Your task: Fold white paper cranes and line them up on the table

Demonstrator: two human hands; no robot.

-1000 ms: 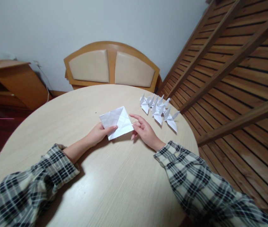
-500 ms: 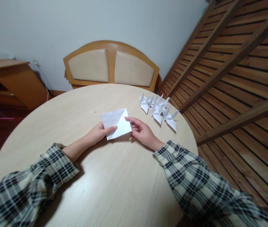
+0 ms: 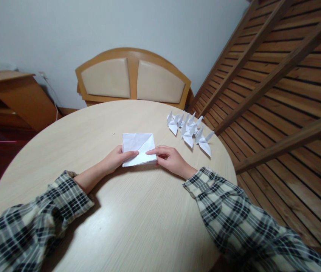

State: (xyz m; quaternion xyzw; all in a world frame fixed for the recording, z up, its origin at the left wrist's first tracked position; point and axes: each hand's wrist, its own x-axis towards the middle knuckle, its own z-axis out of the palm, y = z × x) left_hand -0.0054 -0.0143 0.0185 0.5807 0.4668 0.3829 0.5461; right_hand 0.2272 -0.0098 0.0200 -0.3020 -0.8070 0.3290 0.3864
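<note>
One round table [image 3: 137, 215], two hands' fingers, one folded white paper [image 3: 136, 141] and at least five white paper cranes [image 3: 205, 146].
The pale, wood-grained table spreads beneath the fingers; beyond them stands one arched wooden backrest [image 3: 133, 71] with two smooth, cream padded panels, and right of them rises one slatted brown wooden partition [image 3: 276, 90]. Two black-and-cream plaid sleeves [image 3: 228, 207] reach in from the near side. The paper, nearly rectangular, crisp and crossed by a diagonal edge, lies between both sets of fingers: the left fingers [image 3: 130, 154] grip its left part, thumb on top, while the right fingers [image 3: 155, 151] grasp its right edge, one finger flat on its face. The sharp-pointed cranes cluster beyond and right of the right fingers, overlapping too much for an exact count.
</note>
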